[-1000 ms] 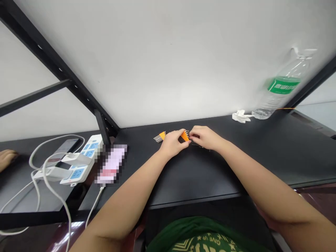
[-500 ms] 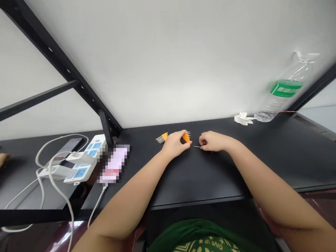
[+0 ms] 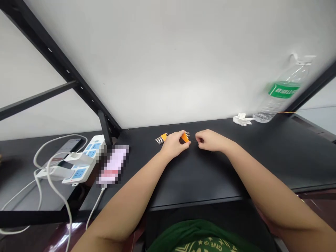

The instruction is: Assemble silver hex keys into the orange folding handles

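Note:
My left hand [image 3: 172, 145] is closed, thumb and fingers gripping a small orange holder [image 3: 185, 137] with several thin metal tips standing out of its far right side. Just left of that hand lies another orange piece [image 3: 164, 136] with several slim silver rods [image 3: 159, 140]; the hand may cover part of it. My right hand [image 3: 210, 140] pinches a thin metal needle [image 3: 193, 141], which points left toward the orange holder. A small gap seems to separate the needle from the holder. The right fingers hide the needle's other end.
A phone [image 3: 114, 164] on a charging cable lies left on the black desk [image 3: 199, 182]. Beyond the black rack post are a power strip [image 3: 86, 161], white cables and another phone [image 3: 69, 147]. A crumpled tissue [image 3: 242, 119] and clear bottle [image 3: 282, 92] are at the back right.
My right hand has moved slightly left and away from me, bringing the needle closer to the orange holder. My left hand has kept its grip almost in place.

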The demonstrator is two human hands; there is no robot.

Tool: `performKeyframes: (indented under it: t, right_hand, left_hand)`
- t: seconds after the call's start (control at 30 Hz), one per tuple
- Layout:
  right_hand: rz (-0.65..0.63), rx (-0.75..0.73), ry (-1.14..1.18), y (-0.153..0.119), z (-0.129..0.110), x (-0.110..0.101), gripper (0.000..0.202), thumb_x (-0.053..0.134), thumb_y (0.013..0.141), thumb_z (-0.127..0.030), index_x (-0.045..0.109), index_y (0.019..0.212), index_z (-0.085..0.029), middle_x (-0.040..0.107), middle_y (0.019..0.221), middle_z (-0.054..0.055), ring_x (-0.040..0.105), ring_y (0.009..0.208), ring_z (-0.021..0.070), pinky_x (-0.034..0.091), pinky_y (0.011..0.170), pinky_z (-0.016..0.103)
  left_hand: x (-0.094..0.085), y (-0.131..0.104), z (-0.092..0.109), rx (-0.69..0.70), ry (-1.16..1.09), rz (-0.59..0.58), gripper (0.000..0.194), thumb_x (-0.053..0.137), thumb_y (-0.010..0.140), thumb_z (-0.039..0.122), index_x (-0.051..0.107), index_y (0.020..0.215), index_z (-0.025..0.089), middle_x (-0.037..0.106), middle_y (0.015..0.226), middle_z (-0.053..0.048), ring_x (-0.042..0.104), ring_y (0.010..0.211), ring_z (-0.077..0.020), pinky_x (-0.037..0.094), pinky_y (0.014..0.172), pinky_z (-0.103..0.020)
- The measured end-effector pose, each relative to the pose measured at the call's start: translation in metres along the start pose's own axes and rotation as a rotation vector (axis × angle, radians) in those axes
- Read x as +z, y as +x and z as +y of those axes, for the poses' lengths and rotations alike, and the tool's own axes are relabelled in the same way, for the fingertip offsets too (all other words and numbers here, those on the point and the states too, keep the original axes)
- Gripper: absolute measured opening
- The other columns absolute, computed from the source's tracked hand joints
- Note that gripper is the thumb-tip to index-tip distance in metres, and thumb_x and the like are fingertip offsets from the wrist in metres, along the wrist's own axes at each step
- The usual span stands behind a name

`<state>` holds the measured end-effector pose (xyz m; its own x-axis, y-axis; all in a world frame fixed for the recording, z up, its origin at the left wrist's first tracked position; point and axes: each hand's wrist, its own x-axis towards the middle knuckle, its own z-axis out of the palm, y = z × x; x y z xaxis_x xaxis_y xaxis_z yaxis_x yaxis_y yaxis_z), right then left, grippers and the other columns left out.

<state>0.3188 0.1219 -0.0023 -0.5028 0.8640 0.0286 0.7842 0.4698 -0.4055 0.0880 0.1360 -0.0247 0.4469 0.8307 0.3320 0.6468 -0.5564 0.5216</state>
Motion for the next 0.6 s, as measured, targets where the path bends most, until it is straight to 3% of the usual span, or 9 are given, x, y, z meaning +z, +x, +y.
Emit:
performKeyframes:
  t: [0.2, 0.6]
  right_hand:
    - [0.096, -0.083, 0.051, -0.0012, -0.0030, -0.0044, 0.008, 0.054, 0.083, -0.015, 0.056, 0.078, -0.021, 0.061, 0.073, -0.002, 0.052, 0.065, 0.0131, 0.035, 0.063, 0.026]
    - [0.156, -0.151, -0.026, -0.0034, -0.0054, -0.0065, 0.012, 0.054, 0.088, -0.015, 0.059, 0.078, -0.020, 0.063, 0.077, -0.001, 0.051, 0.068, 0.0130, 0.035, 0.065, 0.026]
  left_hand:
    - [0.0012, -0.0008, -0.0002, -0.005, 0.006, 0.011, 0.031, 0.073, 0.084, 0.040, 0.066, 0.109, 0.024, 0.070, 0.091, 0.000, 0.063, 0.082, -0.0200, 0.048, 0.074, -0.031]
    - [0.0022, 0.0003, -0.0014, -0.017, 0.005, 0.001, 0.034, 0.072, 0.084, 0.041, 0.066, 0.112, 0.024, 0.070, 0.092, -0.001, 0.064, 0.085, -0.0208, 0.048, 0.076, -0.032]
